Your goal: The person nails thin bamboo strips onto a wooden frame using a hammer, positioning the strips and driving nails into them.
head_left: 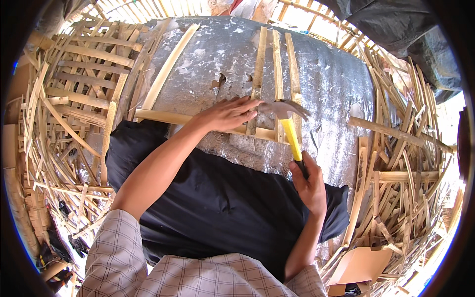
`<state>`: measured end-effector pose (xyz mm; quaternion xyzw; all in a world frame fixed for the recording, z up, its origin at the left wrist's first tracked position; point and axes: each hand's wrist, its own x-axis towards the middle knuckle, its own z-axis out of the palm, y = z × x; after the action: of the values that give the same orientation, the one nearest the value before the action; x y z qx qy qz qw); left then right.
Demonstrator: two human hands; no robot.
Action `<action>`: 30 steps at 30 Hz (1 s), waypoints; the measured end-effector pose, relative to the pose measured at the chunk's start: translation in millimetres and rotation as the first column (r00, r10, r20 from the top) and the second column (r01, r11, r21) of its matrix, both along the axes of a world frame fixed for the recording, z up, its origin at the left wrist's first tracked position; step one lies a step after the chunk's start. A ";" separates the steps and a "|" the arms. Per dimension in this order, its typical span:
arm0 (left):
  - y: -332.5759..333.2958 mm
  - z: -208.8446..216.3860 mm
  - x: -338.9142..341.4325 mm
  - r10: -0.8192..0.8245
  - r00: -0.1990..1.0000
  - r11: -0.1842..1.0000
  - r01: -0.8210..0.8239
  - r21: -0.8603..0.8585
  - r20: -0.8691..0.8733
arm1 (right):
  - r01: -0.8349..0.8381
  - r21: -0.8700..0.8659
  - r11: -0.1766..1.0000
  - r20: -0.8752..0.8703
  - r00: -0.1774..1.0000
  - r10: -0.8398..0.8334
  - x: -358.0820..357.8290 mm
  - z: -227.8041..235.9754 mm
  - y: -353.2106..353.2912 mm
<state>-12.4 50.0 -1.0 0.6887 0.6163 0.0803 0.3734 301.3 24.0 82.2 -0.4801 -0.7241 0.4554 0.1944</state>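
Observation:
In my right hand (309, 183) is a claw hammer with a yellow and black handle (293, 138). Its metal head (282, 109) hangs over the bamboo strips, just right of my left fingertips. My left hand (227, 114) lies stretched out over a crosswise bamboo strip (166, 117), fingers pointing right; whether a nail sits under the fingertips is hidden. Three lengthwise strips, the left one (260, 54), the middle one (277, 59) and the right one (292, 59), run away from me and meet the crosswise strip near the hammer head. All rest on a worn silver foil sheet (331, 79).
Dark cloth (213, 203) covers my lap. A bamboo lattice (91, 74) stands at the left, and a single strip (170, 67) slants across the foil. Loose bamboo pieces (396, 193) are heaped at the right, near a cardboard box (361, 265). Black plastic sheeting (391, 24) hangs at upper right.

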 end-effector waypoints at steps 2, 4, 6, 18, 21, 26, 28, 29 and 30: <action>0.5 -1.1 0.3 -0.017 0.999 0.999 0.016 0.042 0.036 | -0.088 0.086 0.992 0.101 0.992 0.079 2.5 -2.9 1.3; 2.6 -8.1 0.6 -0.019 1.000 0.993 0.016 0.120 0.024 | -0.139 0.104 0.985 0.199 0.973 0.116 4.1 -2.6 2.7; 0.8 -3.0 2.6 -0.005 1.000 0.997 0.004 0.074 0.018 | -0.078 0.059 0.995 0.146 0.987 0.068 4.3 4.7 0.1; 1.4 -12.7 -0.5 0.010 0.998 0.998 -0.014 0.060 0.064 | -0.092 0.079 0.993 0.169 0.983 0.078 2.8 11.2 -10.9; -1.0 -4.6 3.0 0.045 0.999 0.999 -0.045 0.001 0.008 | -0.046 0.075 0.996 0.130 0.991 0.036 2.8 19.1 -11.9; 5.2 0.4 -0.4 0.003 0.996 0.999 0.002 -0.051 0.090 | -0.118 0.078 0.990 0.342 0.936 0.085 -0.9 6.9 -14.7; 3.0 -8.1 -4.5 -0.007 0.991 0.999 0.012 -0.035 0.134 | -0.081 0.023 0.996 0.332 0.941 0.068 -2.2 12.8 -13.6; 2.5 -12.6 -5.0 0.008 0.994 1.000 -0.006 -0.014 0.108 | -0.047 0.025 0.999 0.290 0.956 0.038 -0.7 16.3 -13.5; 2.1 -17.3 -4.9 0.024 0.996 1.000 -0.025 0.006 0.083 | -0.014 0.025 1.000 0.248 0.969 0.008 0.1 17.5 -13.9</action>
<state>-17.3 52.2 -18.2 0.6786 0.6084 0.1155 0.3950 301.4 10.1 99.7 -0.5266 -0.7512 0.3835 0.1063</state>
